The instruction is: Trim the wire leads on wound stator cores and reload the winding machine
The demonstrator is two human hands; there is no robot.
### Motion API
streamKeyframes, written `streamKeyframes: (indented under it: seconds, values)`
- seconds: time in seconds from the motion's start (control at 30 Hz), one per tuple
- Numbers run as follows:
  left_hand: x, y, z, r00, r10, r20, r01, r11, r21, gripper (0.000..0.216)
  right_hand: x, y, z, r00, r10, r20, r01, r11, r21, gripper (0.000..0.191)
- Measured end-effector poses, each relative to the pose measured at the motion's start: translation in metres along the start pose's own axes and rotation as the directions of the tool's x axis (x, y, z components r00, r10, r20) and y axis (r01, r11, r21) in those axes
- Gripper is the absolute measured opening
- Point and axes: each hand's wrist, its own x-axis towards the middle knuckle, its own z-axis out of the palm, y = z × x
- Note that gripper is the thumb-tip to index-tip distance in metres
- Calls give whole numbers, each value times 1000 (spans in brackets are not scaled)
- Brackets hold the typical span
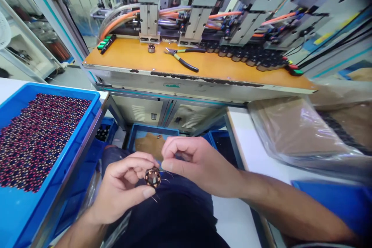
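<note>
Far beyond your grip stands the grey winding machine (203,0) over its orange worktop (130,56). Left of your grip is the blue plastic tray (58,88) heaped with small dark coils, to the right a clear plastic bag (290,131), and ahead lie green-and-black-handled pliers (181,57). Your left hand (122,190) grasps the small round copper-wound stator (152,177) above your lap. Your right hand (197,166) is pinched closed just beside it, whether on a thin wire lead (167,180) I cannot tell. You seem to be dressing the leads, so any pull calls for a light, steady pinch.
</note>
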Motion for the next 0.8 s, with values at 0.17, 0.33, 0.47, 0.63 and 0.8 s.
streamKeyframes:
  seconds: [0.17, 0.33, 0.47, 0.63, 0.8]
  values:
    - [1, -2, 0, 998, 28, 60, -31, 998, 55, 37, -3, -14, -2, 972, 204, 113, -206, 979, 6, 7]
    - [0, -4, 0, 997, -1, 82, -3, 999, 37, 37, -3, -21, -2, 974, 176, 141, -152, 975, -164, 11]
    - [0, -5, 2, 994, -33, 101, 45, 992, -116, 31, -8, -18, 0, 985, 116, 126, -96, 983, -154, 9]
    - [1, -4, 5, 995, -38, 97, 54, 985, -167, 34, -17, -10, 4, 996, -5, 88, 16, 993, -120, 12]
    - [2, -5, 6, 995, 1, 98, 10, 994, -107, 37, -22, -4, 8, 997, -44, 63, 50, 993, -109, 14]
